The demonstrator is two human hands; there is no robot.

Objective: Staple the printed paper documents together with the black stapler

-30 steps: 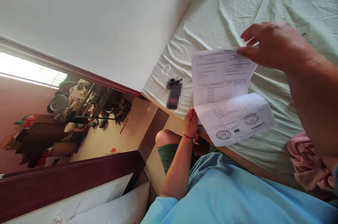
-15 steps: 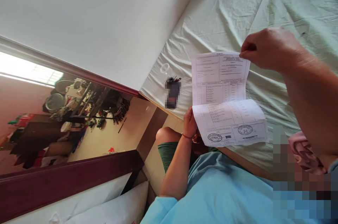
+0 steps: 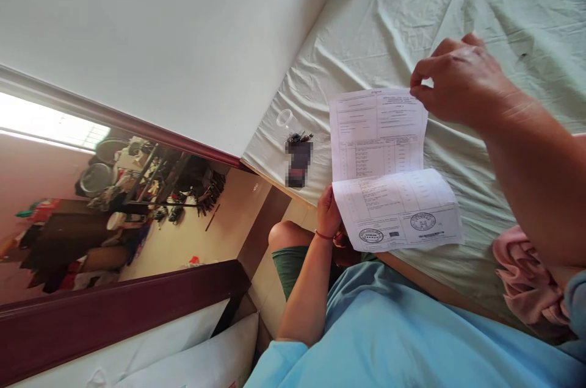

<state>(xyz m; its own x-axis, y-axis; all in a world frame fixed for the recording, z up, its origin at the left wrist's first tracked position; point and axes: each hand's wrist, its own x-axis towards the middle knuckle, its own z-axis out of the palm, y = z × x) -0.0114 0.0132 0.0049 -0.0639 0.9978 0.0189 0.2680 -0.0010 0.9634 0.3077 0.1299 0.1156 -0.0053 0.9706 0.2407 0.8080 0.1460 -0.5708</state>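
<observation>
The printed paper (image 3: 379, 138) spans between both hands: the left hand (image 3: 328, 214) grips its side edge, the right hand (image 3: 467, 86) pinches the corner farthest from the left.

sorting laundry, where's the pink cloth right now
The pink cloth lies at the lower right of the head view, on the pale green sheet, partly behind the right arm and beside the blue shirt.

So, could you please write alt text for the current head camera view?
A printed, stamped paper, bent across the middle, is held at its left edge in a person's left hand, the right hand at its top right corner, over a pale green sheet. A pink cloth and a partly pixelated dark object are nearby.
</observation>
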